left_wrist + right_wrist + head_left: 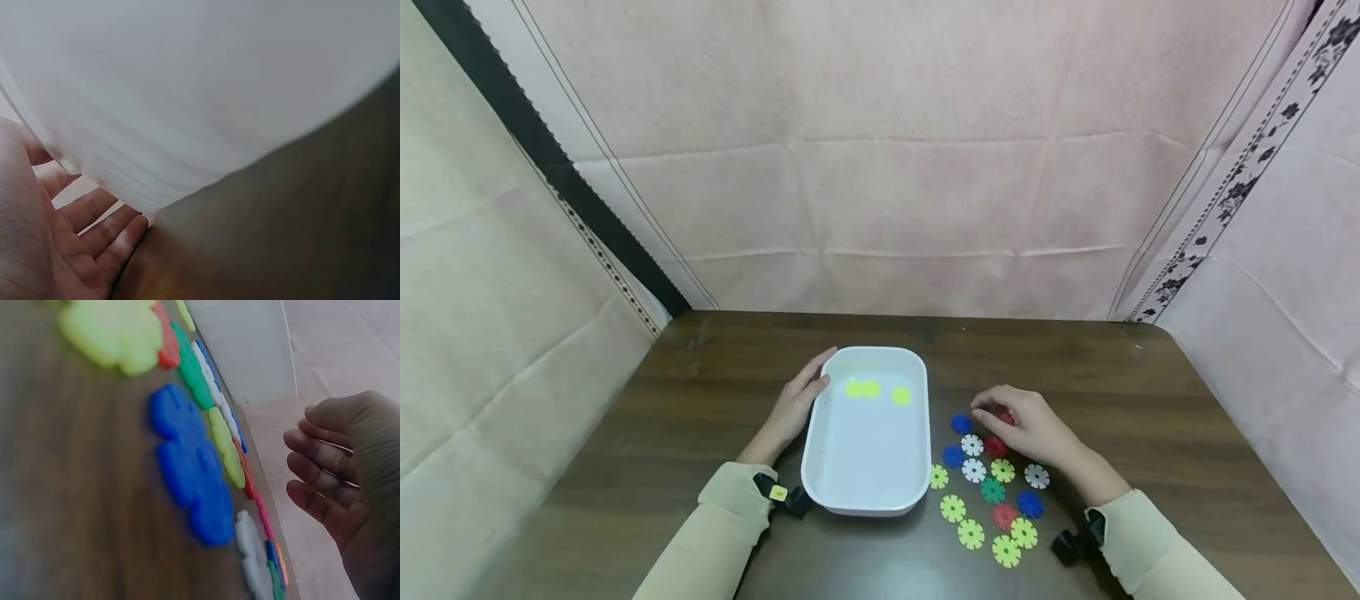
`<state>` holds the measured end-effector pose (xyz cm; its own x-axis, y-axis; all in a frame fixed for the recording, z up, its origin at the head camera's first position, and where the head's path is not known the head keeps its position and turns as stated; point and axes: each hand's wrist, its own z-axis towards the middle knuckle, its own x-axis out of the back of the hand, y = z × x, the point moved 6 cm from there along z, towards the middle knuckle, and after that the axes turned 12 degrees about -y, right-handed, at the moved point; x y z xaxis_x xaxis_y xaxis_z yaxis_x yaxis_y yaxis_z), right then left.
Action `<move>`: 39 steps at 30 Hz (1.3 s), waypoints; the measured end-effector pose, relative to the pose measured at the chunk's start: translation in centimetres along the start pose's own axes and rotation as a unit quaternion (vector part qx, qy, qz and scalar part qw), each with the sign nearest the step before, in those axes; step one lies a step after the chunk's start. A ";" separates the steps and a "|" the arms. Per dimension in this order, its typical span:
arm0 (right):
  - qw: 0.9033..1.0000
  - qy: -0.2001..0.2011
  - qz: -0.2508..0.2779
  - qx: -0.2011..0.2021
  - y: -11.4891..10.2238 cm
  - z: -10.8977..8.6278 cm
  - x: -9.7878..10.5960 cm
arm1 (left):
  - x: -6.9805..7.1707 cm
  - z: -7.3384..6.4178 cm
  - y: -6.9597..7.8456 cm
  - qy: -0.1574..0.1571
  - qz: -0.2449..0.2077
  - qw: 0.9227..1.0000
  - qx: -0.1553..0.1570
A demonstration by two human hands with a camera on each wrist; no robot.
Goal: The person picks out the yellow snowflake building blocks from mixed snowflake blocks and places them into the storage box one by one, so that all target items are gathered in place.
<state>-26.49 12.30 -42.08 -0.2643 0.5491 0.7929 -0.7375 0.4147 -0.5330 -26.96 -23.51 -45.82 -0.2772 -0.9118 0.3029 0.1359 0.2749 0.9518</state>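
The left hand (pixel 792 407), lightly bent, grips a white tray (pixel 865 458) by its far-left rim, yellow discs (pixel 870 388) inside; the half-curled right hand (pixel 1033 425), seemingly empty, hovers by notched discs (pixel 970 534) on the counter (pixel 700 500), whose thin, crowded edges could cause a fumbled pick.

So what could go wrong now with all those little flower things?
Two things, maybe. The colorful pieces lie flat and close together, so the right hand might bump neighbors if it reaches for one. And the left hand holds the white tray at its edge; a tug could make the yellow pieces inside slide around.
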 end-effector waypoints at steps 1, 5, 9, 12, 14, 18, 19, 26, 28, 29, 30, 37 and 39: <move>1.000 -0.002 0.003 0.004 0.0 -0.1 0.0 | 0.0 0.0 0.0 0.000 -0.002 1.000 0.000; 1.000 -0.018 0.011 0.018 -0.1 -0.5 -0.1 | 0.1 0.2 -0.1 -0.007 -0.002 1.000 0.009; 0.999 -0.026 0.007 0.022 -0.1 -0.6 -0.2 | 0.0 0.1 0.0 -0.017 0.000 1.000 0.020; 0.999 -0.031 0.005 0.027 -0.4 -0.5 -0.4 | -0.2 -0.3 1.4 -0.023 -0.002 1.000 0.018; 0.998 -0.045 0.009 0.034 -1.0 -0.3 -0.7 | -0.2 -0.6 2.4 -0.024 -0.006 1.000 0.015; 0.994 -0.105 0.013 0.030 -2.9 0.3 -2.1 | -0.2 -0.9 3.2 -0.020 -0.012 1.000 0.006; 0.993 -0.118 0.008 0.028 -3.4 0.5 -2.5 | -0.1 -0.9 3.2 -0.020 -0.013 1.000 0.006; 0.986 -0.160 -0.034 -0.015 -5.1 0.6 -5.3 | -0.3 -1.0 3.0 -0.017 -0.010 1.000 0.011; 0.986 -0.160 -0.045 -0.023 -5.1 0.6 -5.7 | -0.3 -1.0 3.0 -0.019 -0.012 1.000 0.010; 0.986 -0.161 -0.048 -0.027 -5.2 0.5 -5.9 | -0.3 -1.0 3.0 -0.020 -0.013 1.000 0.009; 0.985 -0.160 -0.051 -0.027 -5.2 0.5 -6.0 | -0.4 -1.0 3.0 -0.021 -0.014 1.000 0.010; 0.985 -0.159 -0.055 -0.031 -5.0 0.3 -6.2 | -0.4 -1.0 3.2 -0.022 -0.015 1.000 0.006; 0.985 -0.161 -0.053 -0.033 -4.9 0.3 -6.3 | -0.4 -1.0 3.2 -0.022 -0.014 1.000 0.007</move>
<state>-21.42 6.59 -44.33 -0.3797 0.2453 0.8920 -0.7324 0.5094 -0.4518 -25.46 -22.55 -42.98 -0.3231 -0.9047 0.2776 0.1147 0.2537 0.9605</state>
